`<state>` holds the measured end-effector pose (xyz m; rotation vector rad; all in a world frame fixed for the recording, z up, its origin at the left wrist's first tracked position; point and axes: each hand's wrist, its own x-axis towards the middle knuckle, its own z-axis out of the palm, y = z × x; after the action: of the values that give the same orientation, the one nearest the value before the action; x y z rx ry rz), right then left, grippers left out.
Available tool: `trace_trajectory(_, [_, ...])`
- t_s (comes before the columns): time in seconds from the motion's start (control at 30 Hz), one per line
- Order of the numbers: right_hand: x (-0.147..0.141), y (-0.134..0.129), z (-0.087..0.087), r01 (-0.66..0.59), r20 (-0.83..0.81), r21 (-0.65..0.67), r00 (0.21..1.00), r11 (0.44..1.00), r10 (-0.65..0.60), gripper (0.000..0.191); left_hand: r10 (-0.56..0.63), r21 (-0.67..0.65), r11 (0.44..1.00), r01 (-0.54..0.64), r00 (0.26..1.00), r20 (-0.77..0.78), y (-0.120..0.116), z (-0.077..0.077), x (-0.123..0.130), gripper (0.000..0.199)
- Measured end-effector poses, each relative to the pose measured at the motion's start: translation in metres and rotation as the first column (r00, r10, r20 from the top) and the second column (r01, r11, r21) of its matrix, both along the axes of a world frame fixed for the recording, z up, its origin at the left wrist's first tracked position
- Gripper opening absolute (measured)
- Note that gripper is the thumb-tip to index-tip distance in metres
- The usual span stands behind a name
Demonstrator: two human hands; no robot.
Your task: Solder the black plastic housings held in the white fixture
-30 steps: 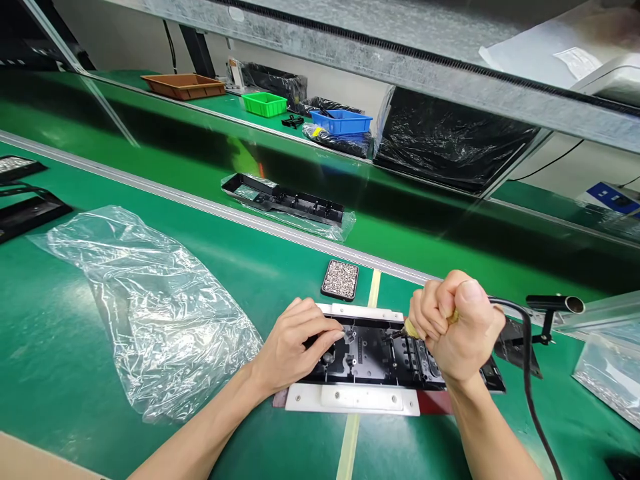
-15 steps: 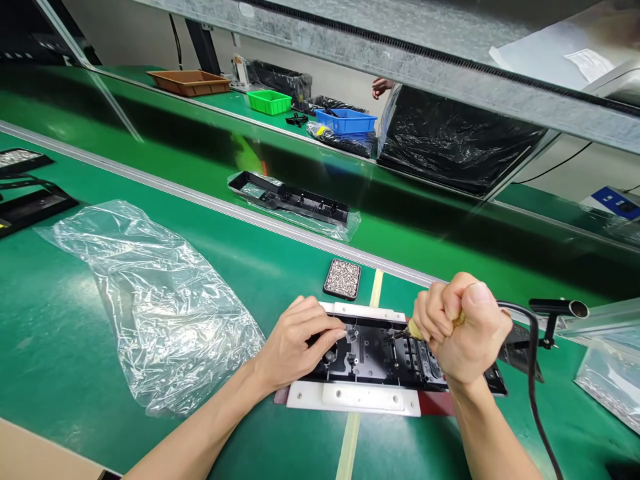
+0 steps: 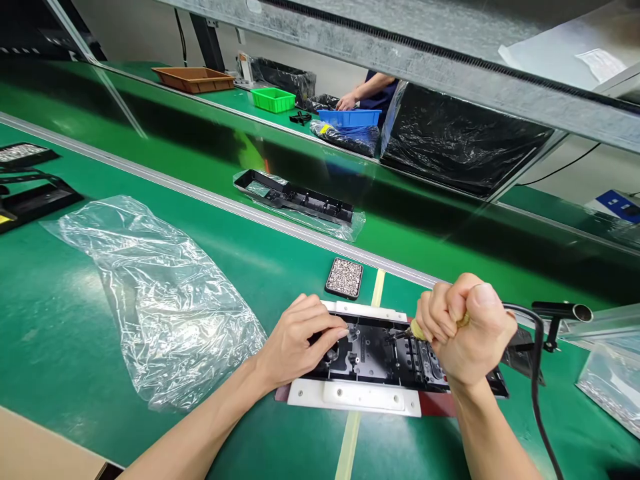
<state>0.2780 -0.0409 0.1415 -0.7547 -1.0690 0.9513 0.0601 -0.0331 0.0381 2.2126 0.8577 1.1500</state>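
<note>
A long black plastic housing (image 3: 373, 353) with ribs and posts lies in a white-railed fixture (image 3: 350, 395). My right hand (image 3: 463, 330) is closed in a fist round the yellow handle of a soldering iron (image 3: 417, 329). Its metal tip points left, down into the housing, near a post. My left hand (image 3: 300, 337) rests over the housing's left part, thumb and forefinger pinched together; whatever they hold, if anything, is too small to make out. Just behind the fixture sits a small black tray (image 3: 344, 277) full of tiny metal pieces.
Clear plastic bag (image 3: 165, 300) lies left on the green table. The iron's black cable (image 3: 536, 380) loops down right, by an iron stand (image 3: 560, 317) and a clear box (image 3: 613, 387). Another black housing (image 3: 300, 200) lies beyond the rail. A co-worker's hand (image 3: 347, 101) is near a blue bin (image 3: 350, 119).
Both my hands and the iron keep almost the same pose over the housing. The view has shifted slightly. Across the table, the co-worker's hand has come down to the blue bin.
</note>
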Motion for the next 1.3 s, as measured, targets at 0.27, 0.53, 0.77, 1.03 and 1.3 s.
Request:
trace_trajectory(0.27, [-0.0004, 0.0004, 0.0017, -0.006, -0.003, -0.009, 1.0, 1.0, 0.006, 0.043, 0.0, 0.0, 1.0, 0.0, 1.0, 0.005, 0.0, 0.0009, 0.0003, 0.01])
trace_trajectory(0.53, [-0.002, 0.0007, 0.0014, 0.017, 0.001, -0.013, 1.0, 1.0, -0.017, 0.043, 0.0, 0.004, 1.0, 0.0, 1.0, 0.01, 0.0003, 0.0014, -0.0008, 0.009])
trace_trajectory(0.77, [-0.0052, 0.0019, 0.0004, 0.029, 0.007, -0.017, 1.0, 0.999, -0.029, 0.044, 0.005, -0.006, 1.0, -0.006, 1.0, -0.018, 0.0005, -0.0004, -0.0034, 0.01])
trace_trajectory(1.03, [-0.0077, 0.0011, 0.0001, 0.028, 0.01, -0.012, 1.0, 1.0, -0.028, 0.045, 0.005, 0.009, 1.0, -0.004, 1.0, -0.019, 0.0, -0.0003, -0.0064, 0.011])
trace_trajectory(1.3, [-0.0083, 0.0015, -0.0009, 0.041, 0.012, -0.009, 0.999, 0.999, -0.041, 0.045, 0.005, 0.01, 1.0, -0.005, 1.0, -0.03, 0.0013, -0.0029, -0.0071, 0.011])
